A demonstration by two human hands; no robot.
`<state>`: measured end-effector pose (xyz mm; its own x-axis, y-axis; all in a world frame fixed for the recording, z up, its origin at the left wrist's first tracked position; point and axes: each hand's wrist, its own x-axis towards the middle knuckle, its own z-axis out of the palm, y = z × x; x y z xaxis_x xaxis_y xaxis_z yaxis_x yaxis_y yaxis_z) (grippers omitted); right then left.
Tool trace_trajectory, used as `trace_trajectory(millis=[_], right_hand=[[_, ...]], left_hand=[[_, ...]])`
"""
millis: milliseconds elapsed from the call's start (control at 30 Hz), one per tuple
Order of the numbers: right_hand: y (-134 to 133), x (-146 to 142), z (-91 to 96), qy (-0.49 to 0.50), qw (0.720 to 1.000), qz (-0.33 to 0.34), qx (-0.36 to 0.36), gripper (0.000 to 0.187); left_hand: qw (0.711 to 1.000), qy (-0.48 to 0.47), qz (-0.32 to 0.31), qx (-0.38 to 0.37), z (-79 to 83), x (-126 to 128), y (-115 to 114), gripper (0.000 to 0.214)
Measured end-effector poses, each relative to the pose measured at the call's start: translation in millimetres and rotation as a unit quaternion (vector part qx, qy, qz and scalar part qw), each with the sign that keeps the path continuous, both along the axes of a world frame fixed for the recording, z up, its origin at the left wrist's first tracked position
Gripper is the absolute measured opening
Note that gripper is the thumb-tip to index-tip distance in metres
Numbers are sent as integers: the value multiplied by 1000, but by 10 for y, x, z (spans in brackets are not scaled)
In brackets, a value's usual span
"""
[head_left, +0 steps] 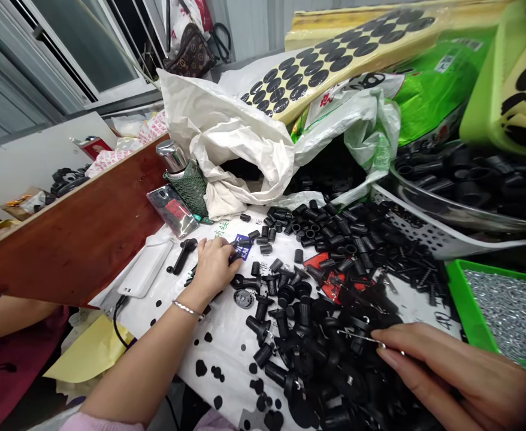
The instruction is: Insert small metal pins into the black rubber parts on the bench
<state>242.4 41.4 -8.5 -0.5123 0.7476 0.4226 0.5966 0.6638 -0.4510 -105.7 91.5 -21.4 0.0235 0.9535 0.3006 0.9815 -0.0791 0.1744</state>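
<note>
By the close right hand (463, 371), a thin metal stick (360, 337) is pinched, pointed longways left over the black pile (305, 311); by the left hand (214, 264), farther off, a black part (233, 258) is touched, grip unclear.

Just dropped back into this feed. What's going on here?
A person has both hands at a spread of black parts. The right hand pinches a thin metal piece over the pile. The left hand is among the parts by a blue label; its grip is unclear. A green tray of small metal pieces sits at right.
</note>
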Motion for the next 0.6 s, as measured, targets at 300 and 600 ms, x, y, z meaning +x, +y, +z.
trace_trajectory(millis=[300, 600], right_hand=[[-28, -334, 380, 10, 998, 57, -12, 13], [-94, -464, 477, 33, 997, 66, -38, 12]], left_hand=[[959, -238, -148, 30, 193, 355, -592, 20], [967, -222, -117, 49, 113, 371, -1029, 22]])
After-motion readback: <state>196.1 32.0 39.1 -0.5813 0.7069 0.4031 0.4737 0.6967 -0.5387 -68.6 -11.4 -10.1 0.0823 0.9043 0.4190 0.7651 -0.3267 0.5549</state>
